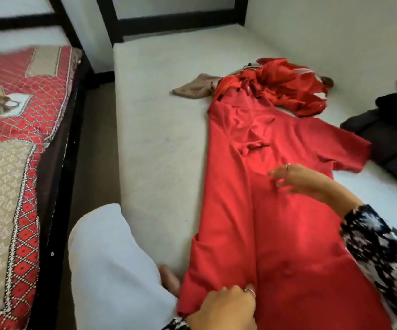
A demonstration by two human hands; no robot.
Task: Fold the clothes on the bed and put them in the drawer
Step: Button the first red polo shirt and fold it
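a long red garment (252, 198) lies spread lengthwise on a bare white bed (159, 129), one side folded inward. the left hand (226, 308) grips its hem at the near edge. the right hand (295, 178) hovers over the middle, fingers loosely spread, holding nothing. a crumpled red cloth (285, 86) and a beige piece (192, 89) lie beyond it, dark clothes (388, 136) to the right. no readable writing.

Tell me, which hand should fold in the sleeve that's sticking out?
Probably the right hand. It is open over the red dress, nearest the sleeve. The left hand grips the hem.
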